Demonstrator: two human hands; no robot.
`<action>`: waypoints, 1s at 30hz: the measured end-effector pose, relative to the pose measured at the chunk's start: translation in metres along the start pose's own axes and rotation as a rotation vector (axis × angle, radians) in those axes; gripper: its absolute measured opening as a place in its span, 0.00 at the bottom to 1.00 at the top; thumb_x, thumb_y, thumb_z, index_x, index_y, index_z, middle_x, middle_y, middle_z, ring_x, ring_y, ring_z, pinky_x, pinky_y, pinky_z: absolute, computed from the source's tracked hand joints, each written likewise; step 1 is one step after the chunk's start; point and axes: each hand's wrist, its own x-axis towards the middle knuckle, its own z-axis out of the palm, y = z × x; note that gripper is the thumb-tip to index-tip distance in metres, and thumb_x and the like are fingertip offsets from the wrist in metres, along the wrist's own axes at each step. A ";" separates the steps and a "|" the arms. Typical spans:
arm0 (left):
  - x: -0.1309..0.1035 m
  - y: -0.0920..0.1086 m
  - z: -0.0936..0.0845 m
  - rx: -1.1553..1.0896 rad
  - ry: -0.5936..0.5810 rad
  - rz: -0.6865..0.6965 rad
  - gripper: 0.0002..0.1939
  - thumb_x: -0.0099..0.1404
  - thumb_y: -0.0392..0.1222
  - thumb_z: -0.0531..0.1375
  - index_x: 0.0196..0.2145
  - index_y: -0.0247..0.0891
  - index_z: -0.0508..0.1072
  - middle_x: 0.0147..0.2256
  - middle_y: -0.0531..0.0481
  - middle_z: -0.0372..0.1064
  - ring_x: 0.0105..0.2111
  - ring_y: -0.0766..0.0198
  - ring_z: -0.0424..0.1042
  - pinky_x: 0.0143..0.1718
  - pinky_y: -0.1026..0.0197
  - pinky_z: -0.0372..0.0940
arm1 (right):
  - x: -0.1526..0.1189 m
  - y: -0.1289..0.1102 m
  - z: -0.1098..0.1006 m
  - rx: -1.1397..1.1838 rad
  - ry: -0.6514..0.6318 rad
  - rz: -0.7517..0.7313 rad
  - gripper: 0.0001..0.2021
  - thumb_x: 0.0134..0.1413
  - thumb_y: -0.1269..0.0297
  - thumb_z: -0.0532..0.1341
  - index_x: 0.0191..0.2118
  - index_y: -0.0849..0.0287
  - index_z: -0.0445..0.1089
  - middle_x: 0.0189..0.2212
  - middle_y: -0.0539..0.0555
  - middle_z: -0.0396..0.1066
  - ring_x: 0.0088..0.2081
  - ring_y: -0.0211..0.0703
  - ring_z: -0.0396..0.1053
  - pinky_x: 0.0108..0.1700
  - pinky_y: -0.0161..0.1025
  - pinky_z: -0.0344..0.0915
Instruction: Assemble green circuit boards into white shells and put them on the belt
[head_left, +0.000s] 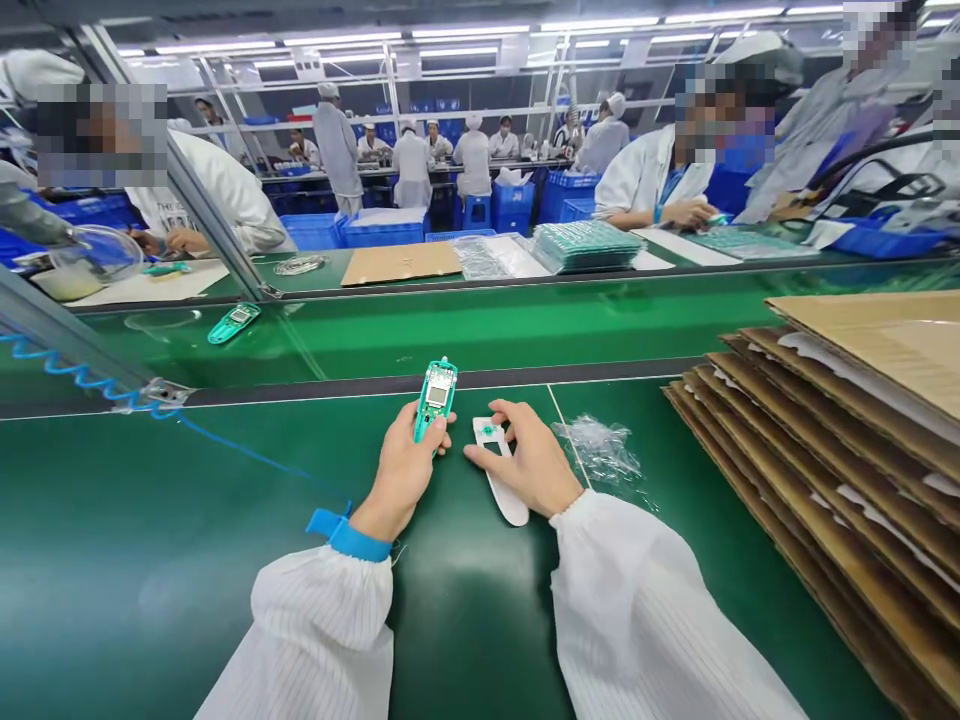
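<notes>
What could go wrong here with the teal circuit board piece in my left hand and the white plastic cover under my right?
The left hand grips the teal circuit board piece low, so it might tip out. The right hand could slide the white plastic cover toward the crinkled clear plastic bag. The blue coiled cord might snag.

On the near table [150, 560], the left hand [401, 470] holds a circuit board [436, 396] just left of the right hand [529, 460], which rests on a plastic cover [504, 495] lying on the table. A crumpled plastic bag [600, 450] lies just right of that hand, and a stack of cardboard sheets [840, 450] sits at the far right. Behind the table runs a conveyor belt [487, 325] with another circuit board [234, 322] on it to the left, and beyond it stands a second table [322, 275] bearing a cardboard sheet [401, 262] and a pile of boards [585, 245].
</notes>
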 end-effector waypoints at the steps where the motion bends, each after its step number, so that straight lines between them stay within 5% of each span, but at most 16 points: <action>1: 0.000 0.001 0.000 0.001 -0.002 0.004 0.22 0.63 0.52 0.66 0.48 0.35 0.70 0.47 0.41 0.75 0.30 0.68 0.66 0.34 0.60 0.64 | -0.002 -0.001 0.002 -0.070 0.009 -0.030 0.28 0.51 0.56 0.69 0.57 0.55 0.66 0.49 0.59 0.69 0.45 0.54 0.70 0.47 0.53 0.71; 6: -0.001 0.002 0.000 -0.004 -0.011 0.007 0.22 0.63 0.51 0.66 0.50 0.37 0.70 0.46 0.42 0.75 0.30 0.68 0.66 0.35 0.60 0.63 | -0.004 0.004 0.004 -0.221 0.162 -0.005 0.33 0.51 0.63 0.68 0.63 0.61 0.60 0.59 0.68 0.58 0.59 0.65 0.64 0.55 0.57 0.68; 13: -0.003 0.004 0.002 -0.007 -0.027 -0.033 0.23 0.67 0.60 0.61 0.46 0.37 0.72 0.43 0.43 0.76 0.25 0.70 0.63 0.28 0.61 0.59 | 0.008 0.002 -0.019 -0.224 0.135 0.236 0.28 0.50 0.55 0.68 0.56 0.63 0.70 0.47 0.64 0.71 0.47 0.60 0.72 0.50 0.53 0.68; 18: -0.003 0.002 0.002 -0.042 -0.022 -0.069 0.29 0.70 0.66 0.53 0.49 0.38 0.74 0.41 0.42 0.77 0.24 0.68 0.64 0.27 0.61 0.59 | 0.011 0.004 -0.021 0.099 0.114 0.308 0.16 0.56 0.48 0.63 0.34 0.57 0.76 0.27 0.54 0.74 0.31 0.48 0.71 0.38 0.46 0.67; 22: -0.003 0.000 0.002 0.081 -0.010 0.031 0.29 0.71 0.64 0.53 0.55 0.40 0.74 0.39 0.45 0.77 0.28 0.64 0.68 0.34 0.59 0.62 | 0.011 0.004 -0.014 0.590 0.054 0.377 0.18 0.53 0.48 0.68 0.43 0.56 0.76 0.29 0.50 0.73 0.25 0.39 0.65 0.32 0.41 0.69; 25: -0.006 -0.002 0.004 0.237 -0.054 0.148 0.26 0.71 0.60 0.56 0.58 0.43 0.74 0.40 0.47 0.77 0.37 0.59 0.73 0.42 0.58 0.65 | 0.009 -0.002 -0.011 0.861 -0.072 0.385 0.20 0.51 0.50 0.73 0.45 0.56 0.76 0.37 0.53 0.75 0.33 0.40 0.70 0.44 0.43 0.75; 30: -0.010 -0.006 0.003 0.374 -0.138 0.289 0.21 0.69 0.50 0.62 0.58 0.47 0.73 0.56 0.48 0.73 0.54 0.53 0.70 0.58 0.52 0.62 | 0.005 -0.008 -0.011 0.976 -0.204 0.236 0.21 0.49 0.50 0.75 0.43 0.56 0.75 0.44 0.54 0.75 0.47 0.46 0.73 0.58 0.51 0.71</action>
